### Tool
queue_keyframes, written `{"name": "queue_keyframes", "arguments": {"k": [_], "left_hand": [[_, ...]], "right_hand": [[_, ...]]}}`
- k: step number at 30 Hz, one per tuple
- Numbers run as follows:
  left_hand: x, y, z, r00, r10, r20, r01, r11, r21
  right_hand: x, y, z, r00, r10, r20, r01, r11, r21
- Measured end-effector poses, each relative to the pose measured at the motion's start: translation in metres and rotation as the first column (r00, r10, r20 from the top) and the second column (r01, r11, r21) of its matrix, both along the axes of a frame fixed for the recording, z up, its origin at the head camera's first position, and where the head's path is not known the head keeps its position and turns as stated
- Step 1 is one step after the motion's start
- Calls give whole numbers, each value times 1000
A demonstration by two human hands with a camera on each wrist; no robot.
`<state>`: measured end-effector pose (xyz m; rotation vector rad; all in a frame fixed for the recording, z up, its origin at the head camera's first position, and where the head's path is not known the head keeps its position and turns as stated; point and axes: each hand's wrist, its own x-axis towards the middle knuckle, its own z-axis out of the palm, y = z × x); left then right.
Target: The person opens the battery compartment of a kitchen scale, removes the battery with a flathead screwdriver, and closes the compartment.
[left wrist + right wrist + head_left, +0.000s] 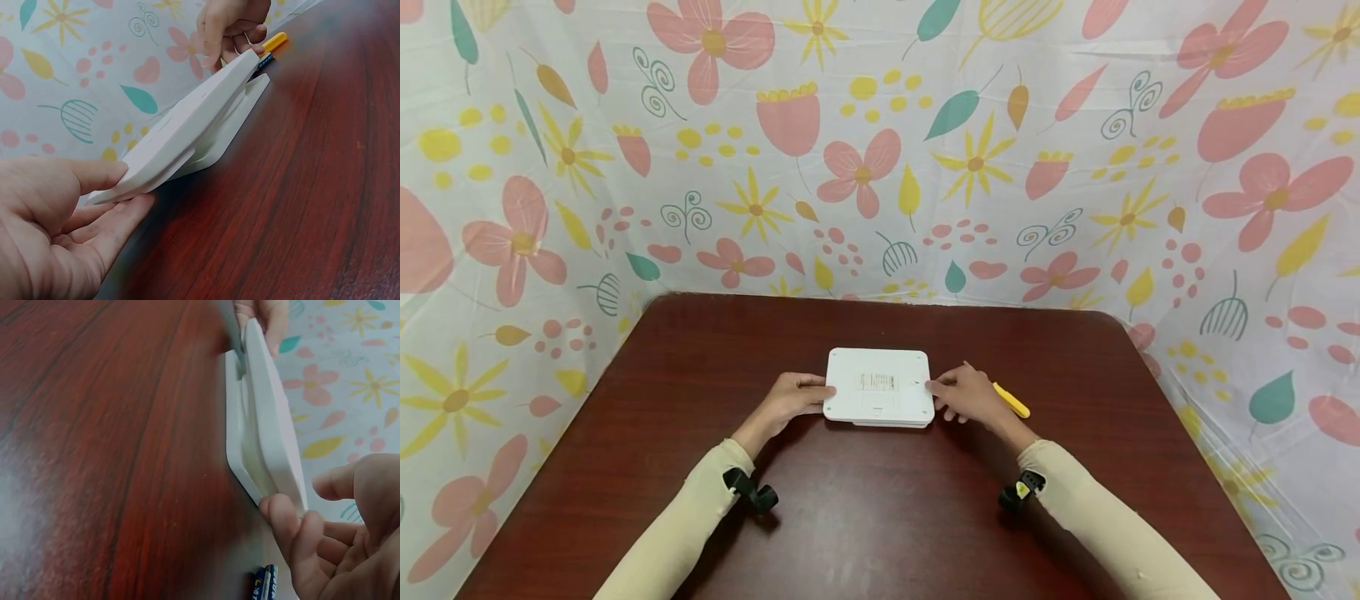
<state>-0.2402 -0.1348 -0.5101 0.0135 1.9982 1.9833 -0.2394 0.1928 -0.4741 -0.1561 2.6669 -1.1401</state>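
Note:
A flat white device [880,387] that looks like a kitchen scale is held underside up at the middle of the table. Its upturned face carries a printed label and a small cover. My left hand [786,404] pinches the left edge, thumb on top and fingers beneath, as the left wrist view shows. At the right edge is my right hand [972,393]; in the right wrist view its fingertips [281,509] touch the lower edge and the thumb stands by the upper face. A thinner white layer [236,425] shows beneath the body, tilted apart from it at one side.
Beside my right hand lies a yellow-handled tool [1011,400], partly hidden by the hand. Dark blue batteries [265,582] lie near it. A dark red-brown wooden table [850,517] stands against flowered cloth [865,167] at the back and sides.

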Motion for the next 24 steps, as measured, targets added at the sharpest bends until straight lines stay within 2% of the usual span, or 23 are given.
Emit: {"name": "queue_keyframes", "arguments": {"k": [7, 13, 17, 24], "left_hand": [[-1, -2, 0, 1000, -12, 15, 12, 1000, 2], [-3, -2, 0, 999, -6, 38, 6, 1000, 6], [-3, -2, 1, 999, -13, 46, 12, 1000, 22], [-2, -2, 4, 999, -18, 44, 17, 999, 34]], "right_hand": [[-9, 3, -10, 989, -11, 145, 28, 993, -113], [-11, 4, -8, 956, -8, 293, 83, 966, -246], [-13, 5, -9, 945, 12, 328, 78, 962, -262], [-16, 10, -10, 939, 41, 342, 61, 958, -281]]}}
